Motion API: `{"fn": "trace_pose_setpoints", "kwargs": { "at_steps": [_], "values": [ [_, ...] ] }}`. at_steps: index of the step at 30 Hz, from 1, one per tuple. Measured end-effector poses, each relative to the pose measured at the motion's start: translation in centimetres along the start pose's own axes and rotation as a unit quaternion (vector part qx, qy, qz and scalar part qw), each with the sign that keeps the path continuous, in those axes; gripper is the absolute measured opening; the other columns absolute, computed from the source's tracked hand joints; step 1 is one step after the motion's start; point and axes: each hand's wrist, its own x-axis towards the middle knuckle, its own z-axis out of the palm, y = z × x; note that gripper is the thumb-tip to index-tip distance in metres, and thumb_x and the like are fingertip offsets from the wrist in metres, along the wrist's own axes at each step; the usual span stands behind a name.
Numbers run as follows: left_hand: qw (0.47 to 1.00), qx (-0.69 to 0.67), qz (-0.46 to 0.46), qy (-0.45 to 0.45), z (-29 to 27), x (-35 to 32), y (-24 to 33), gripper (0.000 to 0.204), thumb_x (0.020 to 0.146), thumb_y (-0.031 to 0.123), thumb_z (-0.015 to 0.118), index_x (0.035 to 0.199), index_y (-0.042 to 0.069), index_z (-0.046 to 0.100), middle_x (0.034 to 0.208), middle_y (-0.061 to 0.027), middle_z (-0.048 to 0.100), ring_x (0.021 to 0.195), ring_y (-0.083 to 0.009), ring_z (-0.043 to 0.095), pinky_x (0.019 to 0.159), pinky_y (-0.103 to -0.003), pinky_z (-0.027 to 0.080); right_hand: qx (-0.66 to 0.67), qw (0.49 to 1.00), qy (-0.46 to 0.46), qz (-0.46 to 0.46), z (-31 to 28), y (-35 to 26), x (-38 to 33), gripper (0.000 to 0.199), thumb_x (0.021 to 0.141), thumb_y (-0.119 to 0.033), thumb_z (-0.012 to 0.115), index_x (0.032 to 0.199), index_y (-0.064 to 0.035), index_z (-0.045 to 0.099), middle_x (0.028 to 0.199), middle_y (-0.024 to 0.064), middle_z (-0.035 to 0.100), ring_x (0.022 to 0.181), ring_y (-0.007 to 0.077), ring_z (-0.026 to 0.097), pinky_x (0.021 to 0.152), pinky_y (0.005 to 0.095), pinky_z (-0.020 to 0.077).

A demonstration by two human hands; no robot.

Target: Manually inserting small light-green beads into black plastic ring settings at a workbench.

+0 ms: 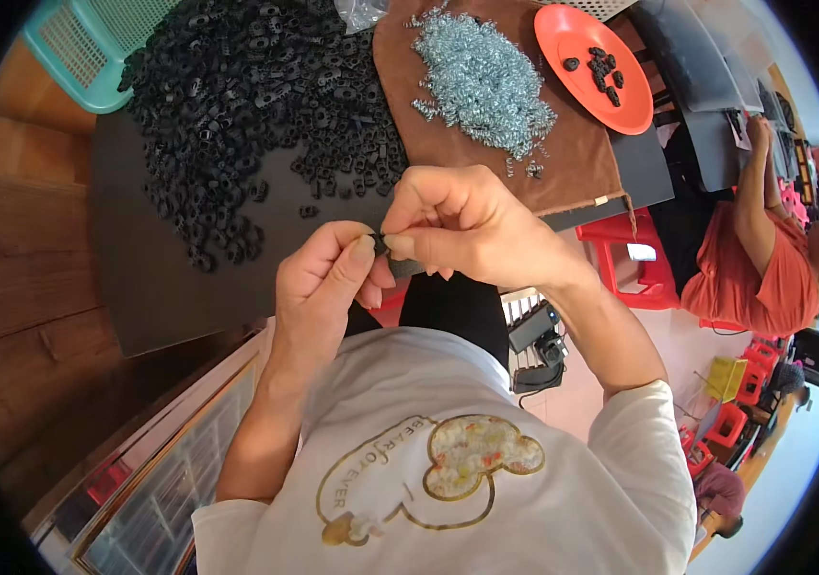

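Observation:
Close to the table's near edge, my left hand point(325, 270) pinches a small black plastic part point(379, 245) between thumb and fingers. My right hand point(472, 225) meets it from the other side, thumb and forefinger pressed together at the same part. Whether a tiny spring sits between those right fingertips is too small to make out. Beyond my left hand spreads a large heap of black plastic parts point(237, 96). Past my right hand, a pile of small silvery coil springs point(481, 81) lies on a brown cloth point(572, 172).
An orange oval plate point(563, 38) at the far right holds several black pieces. A teal basket point(64, 57) stands at the far left of the dark table point(141, 297). To the right are a red stool point(630, 264) and a seated person in an orange shirt point(745, 259).

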Motion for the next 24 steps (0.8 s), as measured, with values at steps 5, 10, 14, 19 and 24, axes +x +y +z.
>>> {"fn": "trace_pose_setpoints", "kwargs": {
  "at_steps": [5, 10, 14, 19, 24],
  "values": [
    [0.998, 0.022, -0.024, -0.054, -0.5, 0.3, 1.1, 0.020, 0.100, 0.017, 0.052, 0.105, -0.001, 0.060, 0.079, -0.0020, 0.062, 0.066, -0.0048, 0.053, 0.061, -0.019, 0.046, 0.032, 0.999, -0.020, 0.004, -0.6, 0.0, -0.1, 0.004, 0.089, 0.001, 0.063, 0.088, -0.0024, 0.062, 0.078, -0.0002, 0.062, 0.062, 0.0043, 0.053, 0.052, 0.0195, 0.0416],
    [0.994, 0.043, -0.037, -0.089, -0.6, 0.5, 1.2, 0.020, 0.098, 0.016, 0.054, 0.104, -0.002, 0.061, 0.078, -0.0025, 0.063, 0.063, -0.0054, 0.053, 0.058, -0.020, 0.045, 0.014, 1.000, -0.015, 0.011, -0.9, -0.2, 0.0, 0.002, 0.089, 0.001, 0.063, 0.091, -0.0007, 0.063, 0.080, 0.0001, 0.063, 0.065, 0.0044, 0.055, 0.054, 0.0190, 0.0420],
    [0.995, 0.004, -0.055, -0.088, -0.8, 0.8, 0.6, 0.020, 0.098, 0.016, 0.055, 0.103, -0.002, 0.062, 0.077, -0.0026, 0.063, 0.061, -0.0055, 0.053, 0.057, -0.020, 0.044, 0.018, 0.999, -0.038, -0.032, -1.2, 0.3, 0.4, 0.003, 0.089, 0.001, 0.063, 0.092, 0.0000, 0.063, 0.081, 0.0003, 0.063, 0.070, 0.0046, 0.056, 0.059, 0.0196, 0.0431],
    [0.997, 0.003, -0.050, -0.067, -1.2, 0.8, 0.3, 0.021, 0.096, 0.018, 0.057, 0.099, -0.002, 0.064, 0.072, -0.0020, 0.062, 0.058, -0.0049, 0.052, 0.053, -0.019, 0.041, 0.004, 0.998, -0.051, -0.027, -1.2, 0.7, 0.5, 0.004, 0.089, 0.003, 0.062, 0.091, -0.0008, 0.063, 0.084, -0.0004, 0.062, 0.077, 0.0051, 0.056, 0.065, 0.0214, 0.0442],
    [0.997, 0.020, -0.046, -0.056, -1.3, 0.2, 0.3, 0.022, 0.095, 0.018, 0.059, 0.100, -0.002, 0.065, 0.071, -0.0020, 0.062, 0.057, -0.0043, 0.050, 0.052, -0.018, 0.040, 0.069, 0.995, -0.069, 0.026, -0.9, 1.5, 0.7, 0.005, 0.089, 0.002, 0.062, 0.092, -0.0018, 0.061, 0.083, -0.0020, 0.061, 0.075, 0.0031, 0.054, 0.063, 0.0198, 0.0428]
  ]
}}
